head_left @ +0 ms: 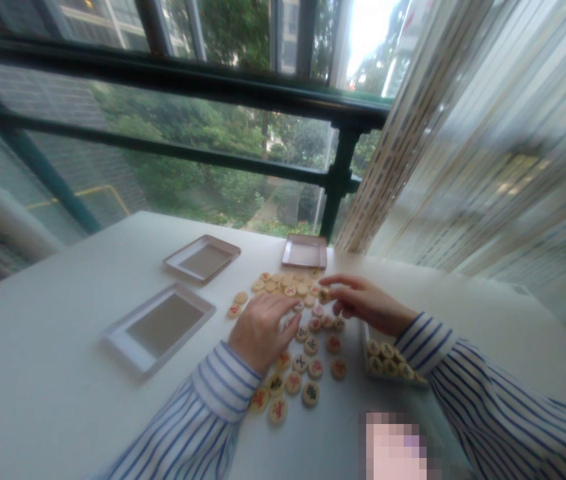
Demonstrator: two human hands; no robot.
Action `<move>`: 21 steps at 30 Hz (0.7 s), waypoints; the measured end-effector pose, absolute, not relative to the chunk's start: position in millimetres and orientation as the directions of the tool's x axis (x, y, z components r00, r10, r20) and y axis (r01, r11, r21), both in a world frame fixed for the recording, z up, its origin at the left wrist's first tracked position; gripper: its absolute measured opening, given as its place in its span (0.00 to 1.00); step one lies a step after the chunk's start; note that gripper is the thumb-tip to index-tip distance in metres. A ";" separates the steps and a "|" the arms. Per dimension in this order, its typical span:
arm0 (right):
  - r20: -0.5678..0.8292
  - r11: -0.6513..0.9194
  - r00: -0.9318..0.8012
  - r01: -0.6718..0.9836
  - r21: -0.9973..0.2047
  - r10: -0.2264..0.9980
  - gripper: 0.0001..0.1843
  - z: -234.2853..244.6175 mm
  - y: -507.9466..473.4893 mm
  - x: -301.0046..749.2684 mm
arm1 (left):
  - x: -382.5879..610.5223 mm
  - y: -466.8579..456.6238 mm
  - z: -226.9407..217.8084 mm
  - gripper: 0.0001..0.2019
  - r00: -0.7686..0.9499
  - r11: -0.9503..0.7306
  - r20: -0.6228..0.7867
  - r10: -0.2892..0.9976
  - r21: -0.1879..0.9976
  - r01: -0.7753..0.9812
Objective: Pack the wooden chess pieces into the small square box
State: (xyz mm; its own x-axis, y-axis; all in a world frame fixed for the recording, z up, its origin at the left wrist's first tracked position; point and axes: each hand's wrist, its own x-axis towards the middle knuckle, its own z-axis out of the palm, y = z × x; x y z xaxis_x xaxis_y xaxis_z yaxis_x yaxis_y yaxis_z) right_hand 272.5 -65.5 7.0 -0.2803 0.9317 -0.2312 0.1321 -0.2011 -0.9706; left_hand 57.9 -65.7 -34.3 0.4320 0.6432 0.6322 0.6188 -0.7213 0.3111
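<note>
Many round, pale xiangqi pieces (311, 345) with red or dark characters lie spread over the white table, some blank side up. My left hand (263, 327) reaches over the left part of the spread, palm down. Its thumb and forefinger are apart, close to a dark-marked piece (299, 305). From the right comes my right hand (365, 303), its fingertips at a tilted dark-marked piece (323, 294) that they appear to grip. Under my right wrist, a clear-walled box (397, 380) holds pieces in rows, partly hidden by the sleeve.
Three shallow trays or lids stand past the pieces: a large one (157, 327) at left, another (203, 259) behind it, a smaller one (305, 251) at the back. Beyond the white table (63, 307) run a green railing (187, 77) and a string curtain (387, 153).
</note>
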 end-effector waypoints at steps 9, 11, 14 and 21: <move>-0.227 -0.172 -0.291 0.201 -0.964 0.929 0.15 11.0 -69.7 272.2 | 54.5 -65.3 -31.4 0.09 0.420 -0.719 0.643 0.640 0.307 0.624; -0.228 -0.176 -0.282 0.200 -0.964 0.932 0.15 13.7 -72.2 272.6 | 52.6 -65.0 -30.4 0.09 0.403 -0.714 0.657 0.637 0.307 0.629; -0.228 -0.177 -0.268 0.201 -0.964 0.936 0.14 18.4 -76.9 274.4 | 50.6 -65.2 -28.0 0.09 0.385 -0.707 0.661 0.644 0.322 0.630; -0.188 -0.124 -0.262 0.243 -0.962 0.947 0.15 28.8 -88.8 283.3 | 53.9 -73.6 -15.5 0.11 0.393 -0.704 0.641 0.659 0.341 0.623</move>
State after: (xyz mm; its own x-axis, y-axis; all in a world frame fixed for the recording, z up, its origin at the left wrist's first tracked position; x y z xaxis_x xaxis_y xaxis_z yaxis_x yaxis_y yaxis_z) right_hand 283.3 -88.8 28.8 -0.2616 0.9467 -0.1878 0.2430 -0.1237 -0.9621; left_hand 53.9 -73.6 -15.5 0.3931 0.6588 0.6414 0.6229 -0.7040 0.3413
